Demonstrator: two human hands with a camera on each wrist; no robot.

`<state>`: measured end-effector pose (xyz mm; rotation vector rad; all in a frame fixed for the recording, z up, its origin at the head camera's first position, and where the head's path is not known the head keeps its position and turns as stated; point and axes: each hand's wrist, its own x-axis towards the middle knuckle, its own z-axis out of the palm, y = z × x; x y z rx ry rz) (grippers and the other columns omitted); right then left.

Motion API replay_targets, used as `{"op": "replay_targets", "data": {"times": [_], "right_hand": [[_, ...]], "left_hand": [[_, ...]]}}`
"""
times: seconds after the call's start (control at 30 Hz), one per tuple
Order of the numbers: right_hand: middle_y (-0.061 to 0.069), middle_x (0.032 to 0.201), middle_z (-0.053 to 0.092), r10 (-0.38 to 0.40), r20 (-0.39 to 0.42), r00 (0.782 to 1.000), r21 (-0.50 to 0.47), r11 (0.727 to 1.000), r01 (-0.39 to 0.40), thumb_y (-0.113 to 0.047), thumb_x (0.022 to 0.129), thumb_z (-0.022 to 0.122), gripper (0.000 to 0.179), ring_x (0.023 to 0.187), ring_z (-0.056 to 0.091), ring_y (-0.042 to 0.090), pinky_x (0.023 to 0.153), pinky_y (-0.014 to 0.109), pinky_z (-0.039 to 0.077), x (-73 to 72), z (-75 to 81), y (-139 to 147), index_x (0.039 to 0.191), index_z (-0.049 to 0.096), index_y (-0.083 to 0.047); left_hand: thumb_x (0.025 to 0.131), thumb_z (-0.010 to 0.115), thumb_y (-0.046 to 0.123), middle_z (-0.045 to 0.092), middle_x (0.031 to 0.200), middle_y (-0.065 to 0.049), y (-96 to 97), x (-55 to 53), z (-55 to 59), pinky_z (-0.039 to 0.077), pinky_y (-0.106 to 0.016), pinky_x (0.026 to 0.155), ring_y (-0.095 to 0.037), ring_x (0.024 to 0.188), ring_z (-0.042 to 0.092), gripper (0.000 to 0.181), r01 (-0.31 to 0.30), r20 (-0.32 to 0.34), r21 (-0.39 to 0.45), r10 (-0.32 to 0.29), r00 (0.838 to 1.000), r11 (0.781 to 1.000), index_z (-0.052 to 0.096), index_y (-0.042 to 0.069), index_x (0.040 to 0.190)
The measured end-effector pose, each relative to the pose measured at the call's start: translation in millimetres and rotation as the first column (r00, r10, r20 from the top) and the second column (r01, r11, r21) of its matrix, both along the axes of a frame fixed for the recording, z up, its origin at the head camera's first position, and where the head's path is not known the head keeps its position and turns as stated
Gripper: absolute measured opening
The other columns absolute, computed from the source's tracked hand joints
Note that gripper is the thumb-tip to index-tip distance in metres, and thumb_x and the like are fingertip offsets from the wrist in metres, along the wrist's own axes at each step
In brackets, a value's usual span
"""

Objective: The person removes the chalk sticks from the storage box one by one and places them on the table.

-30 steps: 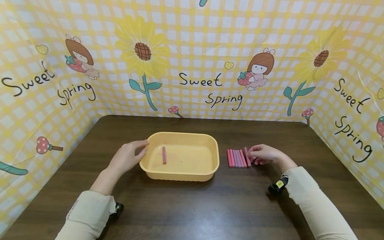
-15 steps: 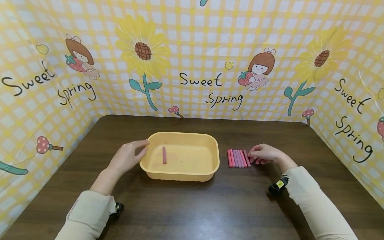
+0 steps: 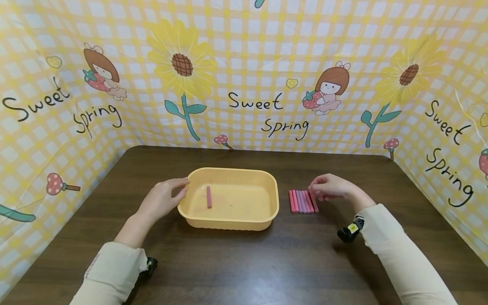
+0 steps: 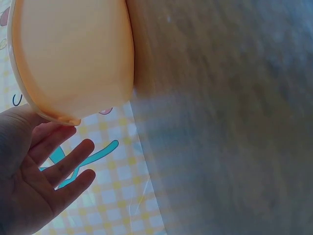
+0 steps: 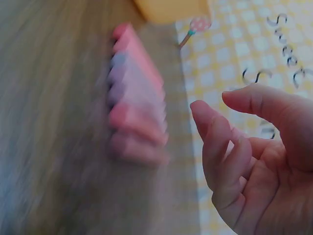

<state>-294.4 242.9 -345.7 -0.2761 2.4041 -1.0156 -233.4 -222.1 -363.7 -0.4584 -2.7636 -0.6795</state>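
A cream-yellow plastic basin (image 3: 228,224) stands on the table, with one mauve chalk stick (image 3: 209,197) inside near its left end. At the basin's left rim is my left hand (image 3: 162,199), its extended fingers touching the outside; in the left wrist view the other fingers (image 4: 73,161) are spread and free. Right of the basin lies a tight row of pink and purple chalk sticks (image 3: 300,201). My right hand (image 3: 332,186) hovers at the far right end of that row, partly covering the last stick. In the right wrist view its thumb and forefinger are apart, holding nothing.
The dark wooden table (image 3: 244,262) ends at the back against a yellow checked cloth (image 3: 244,63), which also rises on both sides. Each wrist carries a small black camera, such as the right one (image 3: 348,231).
The right hand has set a leaning chalk stick flat at the row's right end and let go of it. It has then moved slightly up and away from the stick. The left hand stays put.
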Motion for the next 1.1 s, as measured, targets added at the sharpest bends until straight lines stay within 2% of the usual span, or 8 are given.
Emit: {"op": "replay_targets", "data": {"times": [0.1, 0.3, 0.43, 0.53, 0.67, 0.8, 0.9, 1.1], "right_hand": [[0.001, 0.077, 0.059, 0.036, -0.023, 0.999, 0.006, 0.999, -0.036, -0.027, 0.093, 0.054, 0.038, 0.061, 0.052, 0.009, 0.053, 0.022, 0.044, -1.4, 8.9, -14.5, 0.113, 0.055, 0.006], [0.005, 0.08, 0.064, 0.099, -0.049, 0.994, 0.028, 0.995, -0.097, -0.03, 0.092, 0.056, 0.036, 0.062, 0.057, 0.012, 0.056, 0.026, 0.049, -4.7, 23.6, -49.6, 0.108, 0.059, 0.002], [0.003, 0.078, 0.064, 0.103, -0.017, 0.995, -0.001, 0.995, -0.103, -0.029, 0.092, 0.056, 0.031, 0.061, 0.055, 0.011, 0.054, 0.022, 0.045, -4.0, 33.0, -74.3, 0.105, 0.061, -0.001], [0.002, 0.077, 0.064, 0.09, 0.037, 0.995, -0.06, 0.994, -0.088, -0.025, 0.092, 0.056, 0.03, 0.057, 0.051, 0.009, 0.052, 0.019, 0.041, -2.5, 39.3, -92.1, 0.107, 0.06, 0.001], [0.005, 0.081, 0.065, 0.1, 0.076, 0.992, -0.105, 0.99, -0.092, -0.023, 0.092, 0.057, 0.028, 0.054, 0.047, 0.01, 0.049, 0.019, 0.038, -2.7, 44.8, -112.3, 0.106, 0.059, 0.001], [0.008, 0.088, 0.069, 0.181, 0.0, 0.983, -0.023, 0.983, -0.181, -0.028, 0.091, 0.058, 0.029, 0.059, 0.054, 0.01, 0.053, 0.02, 0.042, -6.6, 47.7, -129.6, 0.105, 0.061, -0.003], [0.009, 0.092, 0.071, 0.246, -0.051, 0.968, 0.047, 0.969, -0.243, -0.031, 0.091, 0.057, 0.03, 0.064, 0.059, 0.01, 0.057, 0.02, 0.046, -9.9, 48.9, -142.1, 0.106, 0.062, -0.005], [0.007, 0.09, 0.072, 0.278, -0.036, 0.96, 0.043, 0.96, -0.277, -0.03, 0.091, 0.057, 0.031, 0.064, 0.06, 0.01, 0.057, 0.019, 0.047, -16.9, 46.7, -163.5, 0.108, 0.062, -0.004]], "left_hand": [[0.091, 0.057, 0.013, 0.061, 0.125, -0.019, 0.0, 0.2, 0.3, 0.047, -0.052, 0.093, -0.038, 0.113, 0.058, 0.03, 0.0, 0.001, -0.001, 0.0, 1.0, 1.0, 0.063, 0.001, 0.118], [0.091, 0.057, 0.013, 0.06, 0.126, -0.018, -0.3, 0.3, 0.3, 0.047, -0.052, 0.094, -0.038, 0.114, 0.057, 0.031, -0.001, 0.014, -0.001, 0.001, 1.0, 1.0, 0.063, 0.001, 0.119], [0.091, 0.057, 0.013, 0.06, 0.126, -0.019, -0.7, 0.0, 0.0, 0.047, -0.052, 0.094, -0.038, 0.115, 0.057, 0.031, -0.001, 0.019, 0.001, 0.001, 1.0, 1.0, 0.063, 0.0, 0.119], [0.091, 0.057, 0.013, 0.06, 0.126, -0.019, -0.8, -0.1, 0.3, 0.047, -0.052, 0.094, -0.038, 0.115, 0.057, 0.031, -0.001, 0.021, 0.004, 0.001, 1.0, 1.0, 0.063, 0.0, 0.119], [0.091, 0.057, 0.013, 0.059, 0.126, -0.018, -0.7, 0.2, 1.0, 0.047, -0.052, 0.093, -0.038, 0.115, 0.057, 0.032, 0.0, 0.023, 0.004, 0.0, 1.0, 1.0, 0.062, 0.001, 0.12], [0.09, 0.057, 0.011, 0.06, 0.126, -0.019, -0.8, 0.6, 1.5, 0.047, -0.052, 0.094, -0.038, 0.115, 0.057, 0.031, 0.001, 0.018, 0.005, -0.001, 1.0, 1.0, 0.062, 0.0, 0.119], [0.09, 0.058, 0.009, 0.06, 0.125, -0.019, -0.6, 1.2, 2.1, 0.047, -0.052, 0.094, -0.038, 0.114, 0.057, 0.03, 0.003, 0.009, 0.004, -0.003, 1.0, 1.0, 0.063, 0.0, 0.118], [0.089, 0.059, 0.008, 0.061, 0.124, -0.019, -0.3, 1.7, 3.0, 0.047, -0.051, 0.094, -0.038, 0.113, 0.058, 0.03, -0.001, 0.004, -0.005, 0.001, 1.0, 1.0, 0.064, 0.0, 0.118]]}}
